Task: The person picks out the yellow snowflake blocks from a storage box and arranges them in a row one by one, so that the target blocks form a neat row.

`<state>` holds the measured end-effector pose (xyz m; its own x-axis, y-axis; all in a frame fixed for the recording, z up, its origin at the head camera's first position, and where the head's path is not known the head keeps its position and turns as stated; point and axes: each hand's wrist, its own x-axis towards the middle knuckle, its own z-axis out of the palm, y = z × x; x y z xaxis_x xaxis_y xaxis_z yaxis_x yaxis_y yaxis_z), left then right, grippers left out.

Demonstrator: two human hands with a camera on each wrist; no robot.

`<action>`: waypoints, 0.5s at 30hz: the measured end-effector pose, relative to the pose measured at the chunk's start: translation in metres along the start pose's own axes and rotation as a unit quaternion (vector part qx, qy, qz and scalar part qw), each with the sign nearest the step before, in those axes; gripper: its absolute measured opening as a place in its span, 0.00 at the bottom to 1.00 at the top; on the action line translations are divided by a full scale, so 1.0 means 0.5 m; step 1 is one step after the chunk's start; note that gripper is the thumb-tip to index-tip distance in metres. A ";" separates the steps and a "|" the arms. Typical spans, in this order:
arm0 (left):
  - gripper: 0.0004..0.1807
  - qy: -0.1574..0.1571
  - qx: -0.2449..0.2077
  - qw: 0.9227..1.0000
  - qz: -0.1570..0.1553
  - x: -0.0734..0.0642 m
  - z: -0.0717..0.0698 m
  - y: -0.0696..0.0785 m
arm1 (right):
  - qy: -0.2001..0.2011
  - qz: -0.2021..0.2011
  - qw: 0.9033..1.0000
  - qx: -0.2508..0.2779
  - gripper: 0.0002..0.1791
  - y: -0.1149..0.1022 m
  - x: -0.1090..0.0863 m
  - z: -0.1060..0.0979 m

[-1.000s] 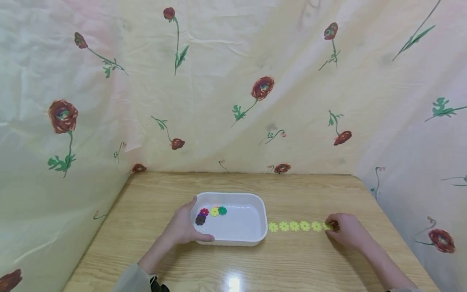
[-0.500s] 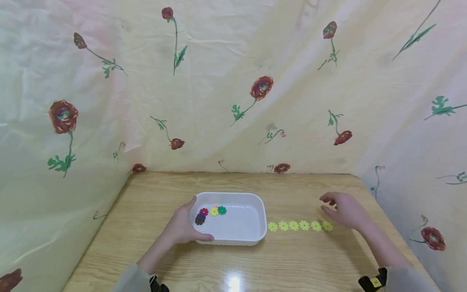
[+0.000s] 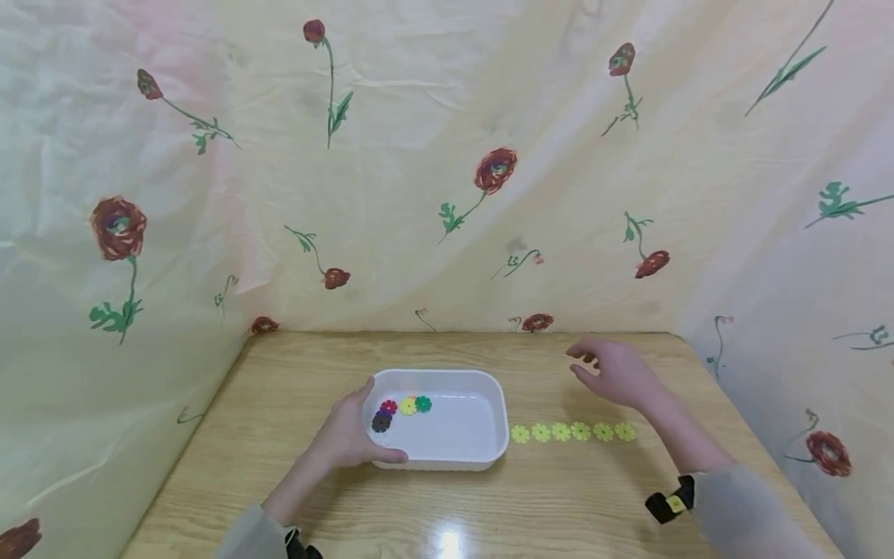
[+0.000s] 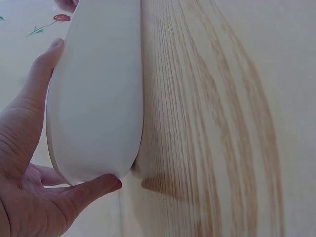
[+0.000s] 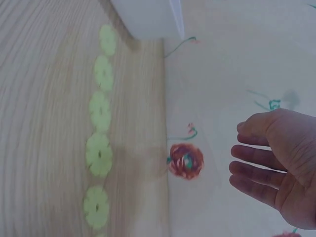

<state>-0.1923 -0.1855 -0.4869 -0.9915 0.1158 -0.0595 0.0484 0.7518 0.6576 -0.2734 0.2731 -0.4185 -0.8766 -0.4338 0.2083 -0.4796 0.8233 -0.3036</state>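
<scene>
My left hand (image 3: 349, 431) grips the left end of a white plastic tub (image 3: 464, 427), thumb along the near side and fingers at the far left corner. In the left wrist view, the thumb and fingers span the tub's end wall (image 4: 98, 89). Inside the tub, toward the left, lie small flower-shaped plastic discs: a red one (image 3: 389, 407), a dark brown one (image 3: 381, 421), a yellow one (image 3: 408, 406) and a green one (image 3: 423, 404), among others. My right hand (image 3: 618, 376) hovers with loosely bent fingers, holding nothing, behind a row of yellow flower discs (image 3: 561, 432).
The yellow row runs rightward from the tub's right end across the wooden table (image 3: 447, 505). Flower-printed cloth (image 3: 405, 194) hangs behind the table and along both sides. A black band (image 3: 670, 501) sits at the right sleeve.
My right hand has let go of the rightmost yellow disc, then lifted and moved back and to the left. The left hand keeps its hold on the tub.
</scene>
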 end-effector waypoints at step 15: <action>0.76 0.005 0.007 1.000 0.003 0.001 0.001 -0.001 | 0.010 -0.067 0.997 0.040 0.13 -0.118 0.103 0.049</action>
<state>-0.1928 -0.1856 -0.4878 -0.9924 0.1133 -0.0487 0.0549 0.7599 0.6477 -0.2913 0.1934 -0.4127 -0.8036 -0.5299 0.2710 -0.5950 0.7265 -0.3437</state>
